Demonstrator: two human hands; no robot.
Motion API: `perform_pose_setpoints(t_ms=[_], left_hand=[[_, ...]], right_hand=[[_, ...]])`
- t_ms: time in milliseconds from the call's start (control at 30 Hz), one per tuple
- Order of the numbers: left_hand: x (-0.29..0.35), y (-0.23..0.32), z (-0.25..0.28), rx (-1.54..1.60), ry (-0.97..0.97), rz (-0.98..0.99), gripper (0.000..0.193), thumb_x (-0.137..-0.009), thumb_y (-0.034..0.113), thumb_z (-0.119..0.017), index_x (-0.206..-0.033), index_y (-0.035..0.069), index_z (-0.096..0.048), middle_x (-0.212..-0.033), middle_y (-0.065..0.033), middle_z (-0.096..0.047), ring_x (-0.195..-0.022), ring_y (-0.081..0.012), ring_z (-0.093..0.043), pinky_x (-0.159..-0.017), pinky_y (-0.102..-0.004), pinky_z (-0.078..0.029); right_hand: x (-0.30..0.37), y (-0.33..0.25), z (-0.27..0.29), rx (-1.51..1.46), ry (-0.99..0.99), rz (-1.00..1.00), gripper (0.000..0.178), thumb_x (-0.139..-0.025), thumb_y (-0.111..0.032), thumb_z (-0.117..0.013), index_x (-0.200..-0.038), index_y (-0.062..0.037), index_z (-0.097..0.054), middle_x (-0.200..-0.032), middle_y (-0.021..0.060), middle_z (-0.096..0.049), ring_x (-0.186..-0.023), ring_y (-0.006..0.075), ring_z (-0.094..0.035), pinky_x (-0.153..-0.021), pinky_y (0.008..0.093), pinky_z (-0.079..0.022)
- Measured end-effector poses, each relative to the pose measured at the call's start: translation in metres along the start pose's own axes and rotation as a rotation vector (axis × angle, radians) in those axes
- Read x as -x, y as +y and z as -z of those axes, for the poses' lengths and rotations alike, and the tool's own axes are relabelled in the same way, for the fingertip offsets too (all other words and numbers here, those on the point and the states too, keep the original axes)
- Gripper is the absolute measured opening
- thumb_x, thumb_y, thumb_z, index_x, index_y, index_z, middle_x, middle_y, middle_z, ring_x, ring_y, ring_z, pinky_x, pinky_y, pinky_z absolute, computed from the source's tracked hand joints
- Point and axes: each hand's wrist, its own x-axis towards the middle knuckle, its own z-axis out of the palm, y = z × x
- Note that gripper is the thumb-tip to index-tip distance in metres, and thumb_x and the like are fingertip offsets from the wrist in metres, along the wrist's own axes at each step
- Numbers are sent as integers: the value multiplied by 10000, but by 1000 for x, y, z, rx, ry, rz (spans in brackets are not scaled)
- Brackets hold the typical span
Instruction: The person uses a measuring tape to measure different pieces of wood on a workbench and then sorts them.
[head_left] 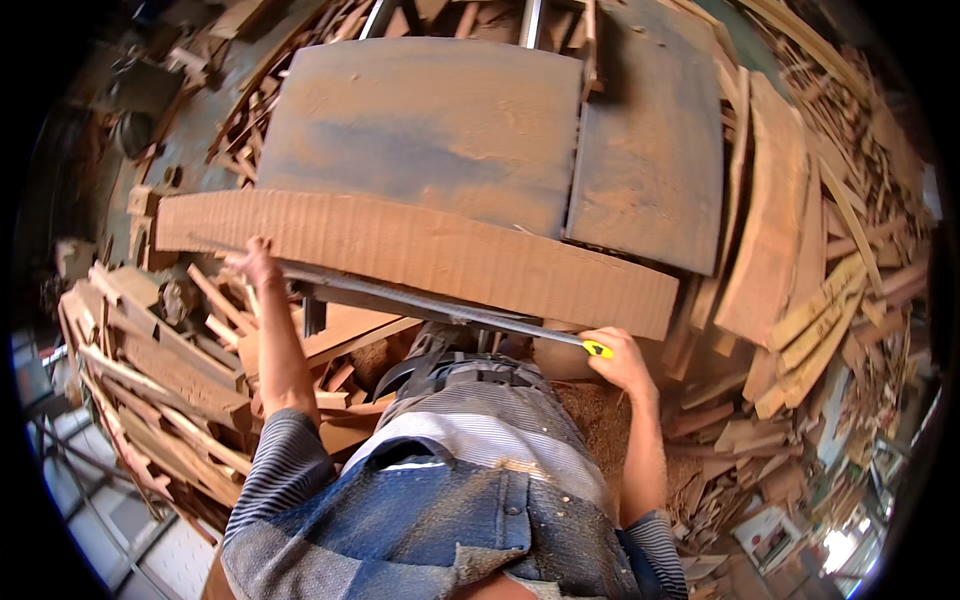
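A dusty denim apron (400,510) hung nearest. The right hand (622,364) gripped a yellow tape measure (598,349), already drawn out along the board (430,245) on the tabletop (350,110), no mark visible; whether the left hand (257,264) pinched its blade was unclear.

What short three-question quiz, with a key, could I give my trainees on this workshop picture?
1. Which hand holds the yellow tape measure?
2. True or false: the long board stands upright on one of its ends.
3. Choose one. The left hand is nearest to which part of the board?
(a) its left end
(b) its middle
(c) its right end

Key: 1. The right hand; 2. False; 3. (a)
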Motion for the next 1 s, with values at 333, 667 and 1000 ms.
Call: perform_pose_setpoints(t_ms=[333,667,1000], left_hand=[[-40,-5,-2,544,-498,423,317,-1075,405,-478,-1010,112,-583,-906,-40,-637,-683,-158,-544,-626,-303,-492],[320,62,-33,-399,-1710,693,497,-1050,417,-513,-1205,-42,-628,-1191,-205,-683,-1130,-304,-652,-936,-455,-555],[197,30,-53,-784,-1359,-928,565,-800,248,-841,-1259,2,-623,-1341,-203,-607,-1282,-372,-546,-1091,-489,-451]], right_hand=[[13,-8,-17,-77,74,-11,440,-722,-90,-655,-1155,-91,-737,-1096,129,-711,-1059,329,-646,-963,413,-504],[-3,-52,-27,-306,232,-68,562,-790,-236,-701,-1291,8,-633,-1170,202,-679,-1080,318,-658,-936,381,-512],[3,41,49,-648,748,-544,476,-895,-287,-742,-1297,-63,-622,-1116,69,-643,-967,142,-606,-819,284,-510]])
